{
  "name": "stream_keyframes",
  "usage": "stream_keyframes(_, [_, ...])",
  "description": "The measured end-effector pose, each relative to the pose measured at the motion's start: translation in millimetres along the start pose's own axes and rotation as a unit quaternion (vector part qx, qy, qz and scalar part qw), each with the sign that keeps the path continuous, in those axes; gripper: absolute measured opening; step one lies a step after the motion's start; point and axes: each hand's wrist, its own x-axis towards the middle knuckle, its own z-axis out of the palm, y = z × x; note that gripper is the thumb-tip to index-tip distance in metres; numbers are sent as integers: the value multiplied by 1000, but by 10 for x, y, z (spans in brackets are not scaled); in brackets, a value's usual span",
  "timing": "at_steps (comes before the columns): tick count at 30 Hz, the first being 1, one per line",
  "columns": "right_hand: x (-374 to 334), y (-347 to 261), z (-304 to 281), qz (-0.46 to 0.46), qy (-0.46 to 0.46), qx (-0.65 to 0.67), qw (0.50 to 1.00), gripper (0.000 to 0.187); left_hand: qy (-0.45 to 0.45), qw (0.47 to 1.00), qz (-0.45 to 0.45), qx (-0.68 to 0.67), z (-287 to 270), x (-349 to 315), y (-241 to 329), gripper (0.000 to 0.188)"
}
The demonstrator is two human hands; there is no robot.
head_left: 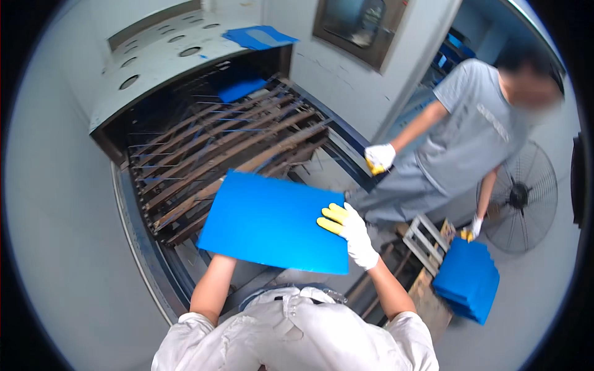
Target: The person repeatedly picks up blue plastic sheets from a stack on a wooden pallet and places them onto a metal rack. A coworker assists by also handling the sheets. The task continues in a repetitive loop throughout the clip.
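Observation:
A flat blue sheet is held up, tilted, in front of my body. My right hand, in a white glove with yellow fingertips, grips the sheet at its right edge, with the fingers laid over its top face. My left forearm runs beneath the sheet's near-left corner. The sheet covers my left hand, so its fingers cannot be seen.
Ahead lies a conveyor of brown slats leading into a pale hooded machine. Another blue sheet lies inside it. On the right a gloved co-worker stands by a stack of blue sheets and a floor fan.

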Motion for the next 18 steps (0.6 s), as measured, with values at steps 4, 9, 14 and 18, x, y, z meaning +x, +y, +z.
stream_keyframes(4, [-656, 76, -325, 89, 30, -36, 995, 29, -33, 999, -23, -10, 178, 299, -582, 35])
stream_keyframes(9, [-1360, 271, -663, 161, 60, -52, 984, 31, -76, 991, -110, -31, 405, 660, -1407, 36])
stream_keyframes(14, [-2260, 417, -691, 337, 158, 258, 892, 32, -94, 966, -233, -62, 580, 718, -2201, 38])
stream_keyframes(18, [-2841, 567, -674, 538, 243, 387, 708, 20, 48, 957, -279, -57, 595, 668, -2800, 53])
